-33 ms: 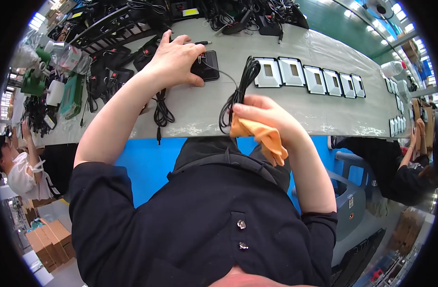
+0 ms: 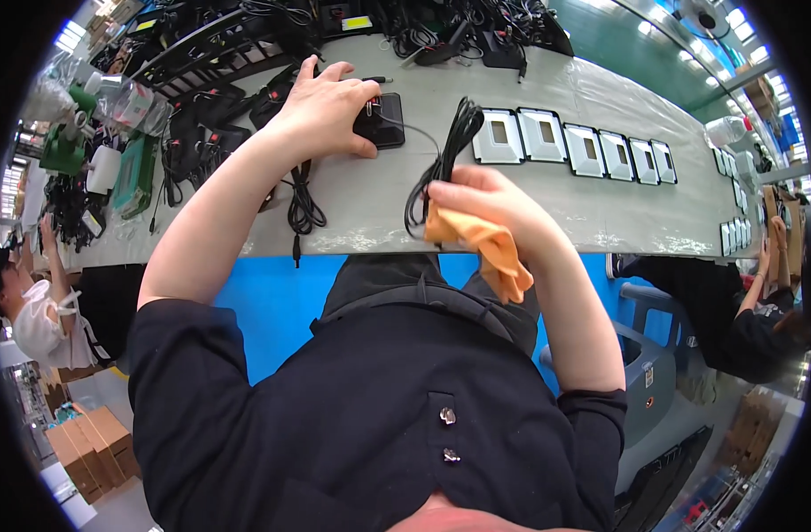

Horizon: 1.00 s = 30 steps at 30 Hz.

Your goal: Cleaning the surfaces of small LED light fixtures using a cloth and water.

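Note:
My left hand (image 2: 324, 113) is spread at the left end of a flat black device (image 2: 389, 121) with a glossy top; part of the device is hidden under the hand. A thin black cord runs from the device toward the right. It leads to a black cable coil (image 2: 454, 146), held upright above the table's near edge by my closed right hand (image 2: 487, 197). Pinched in that same hand, an orange cloth (image 2: 481, 244) hangs below the fingers. A small black plug end (image 2: 381, 80) shows just beyond my left fingertips.
Several white-and-black frame-like housings (image 2: 540, 135) stand in a row on the table (image 2: 530, 213) at right. Left lie tangled black devices and another cable bundle (image 2: 304, 202). A black rack (image 2: 202, 49) and heaped cables line the far side. Other people work at both sides.
My right hand has shifted slightly upward, lifting the cable coil and cloth a little. My left hand and the device look unmoved.

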Motion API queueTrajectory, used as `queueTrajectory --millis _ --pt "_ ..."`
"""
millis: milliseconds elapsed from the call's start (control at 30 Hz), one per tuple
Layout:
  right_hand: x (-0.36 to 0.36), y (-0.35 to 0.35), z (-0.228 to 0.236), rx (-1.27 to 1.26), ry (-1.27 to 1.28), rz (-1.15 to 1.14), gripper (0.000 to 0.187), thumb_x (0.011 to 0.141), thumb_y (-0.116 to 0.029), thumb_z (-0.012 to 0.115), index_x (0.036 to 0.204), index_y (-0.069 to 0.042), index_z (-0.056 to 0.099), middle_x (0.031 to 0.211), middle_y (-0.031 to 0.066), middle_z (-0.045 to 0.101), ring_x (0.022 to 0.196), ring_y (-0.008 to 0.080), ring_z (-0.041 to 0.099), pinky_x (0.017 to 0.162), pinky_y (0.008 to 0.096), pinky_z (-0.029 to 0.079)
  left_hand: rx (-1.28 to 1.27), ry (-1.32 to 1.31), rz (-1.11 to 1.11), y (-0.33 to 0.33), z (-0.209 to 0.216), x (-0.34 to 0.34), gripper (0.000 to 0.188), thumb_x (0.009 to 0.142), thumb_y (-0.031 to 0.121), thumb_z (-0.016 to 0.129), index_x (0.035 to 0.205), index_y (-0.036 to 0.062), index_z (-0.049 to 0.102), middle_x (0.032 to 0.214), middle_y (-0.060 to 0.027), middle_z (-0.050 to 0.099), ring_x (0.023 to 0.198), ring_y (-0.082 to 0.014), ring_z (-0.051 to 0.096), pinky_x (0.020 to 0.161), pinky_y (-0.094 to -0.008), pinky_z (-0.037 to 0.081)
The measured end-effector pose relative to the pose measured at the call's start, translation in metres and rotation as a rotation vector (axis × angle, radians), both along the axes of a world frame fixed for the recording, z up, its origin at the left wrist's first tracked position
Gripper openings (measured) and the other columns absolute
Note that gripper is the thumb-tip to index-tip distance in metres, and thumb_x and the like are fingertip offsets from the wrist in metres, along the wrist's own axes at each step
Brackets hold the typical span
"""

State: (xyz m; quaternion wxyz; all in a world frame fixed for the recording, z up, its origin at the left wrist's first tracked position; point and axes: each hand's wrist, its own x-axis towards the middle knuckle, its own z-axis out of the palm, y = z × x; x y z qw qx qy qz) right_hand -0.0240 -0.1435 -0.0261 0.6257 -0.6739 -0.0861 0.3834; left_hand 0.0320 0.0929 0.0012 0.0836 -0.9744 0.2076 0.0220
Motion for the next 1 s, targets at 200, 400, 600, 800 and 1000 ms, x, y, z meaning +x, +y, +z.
queueTrajectory --millis 200,400,600,800,1000 --pt "0.044 0.042 0.015 -0.054 -0.027 -0.242 0.061 0.076 -0.044 0.073 0.105 0.006 0.055 0.088 0.0108 0.061 0.068 0.0119 0.059 0.056 0.0241 0.048 -0.064 0.005 0.010 0.015 -0.004 0.005 0.073 0.060 0.042 0.078 0.124 0.0139 0.055 0.119 -0.0085 0.057 0.130 -0.0317 0.038 0.108 -0.0579 0.019" --pt "0.062 0.054 -0.017 -0.443 -0.221 -0.078 0.053 0.084 -0.042 0.064 0.096 0.009 0.062 0.088 0.0109 0.065 0.070 0.0154 0.060 0.065 0.0301 0.049 -0.077 -0.028 0.003 0.014 -0.009 0.008 0.068 0.062 0.041 0.078 0.119 0.0090 0.057 0.121 -0.0081 0.056 0.129 -0.0285 0.038 0.109 -0.0569 0.020" --pt "0.072 0.076 0.007 -0.793 -0.534 0.158 0.049 0.082 -0.044 0.059 0.082 0.004 0.067 0.077 0.0224 0.065 0.075 0.0340 0.065 0.071 0.0393 0.050 -0.082 -0.050 -0.008 0.016 -0.002 0.015 0.061 0.059 0.045 0.078 0.106 0.0094 0.061 0.106 -0.0071 0.060 0.111 -0.0258 0.051 0.099 -0.0447 0.033" --pt "0.076 0.068 0.001 -0.847 -0.736 0.103 0.056 0.077 -0.050 0.060 0.080 0.005 0.067 0.081 0.0273 0.064 0.082 0.0405 0.063 0.078 0.0435 0.050 -0.108 -0.083 -0.013 0.014 -0.018 0.011 0.066 0.058 0.053 0.075 0.105 0.0082 0.061 0.106 -0.0082 0.060 0.112 -0.0279 0.050 0.102 -0.0529 0.028" --pt "0.029 0.041 0.041 -0.945 -0.660 0.094 0.056 0.079 -0.044 0.062 0.102 0.007 0.064 0.099 0.0252 0.064 0.101 0.0356 0.059 0.090 0.0409 0.046 -0.356 -0.216 -0.102 0.033 0.027 -0.019 0.069 0.070 0.027 0.076 0.129 0.0050 0.047 0.123 -0.0153 0.052 0.119 -0.0319 0.046 0.101 -0.0404 0.038"
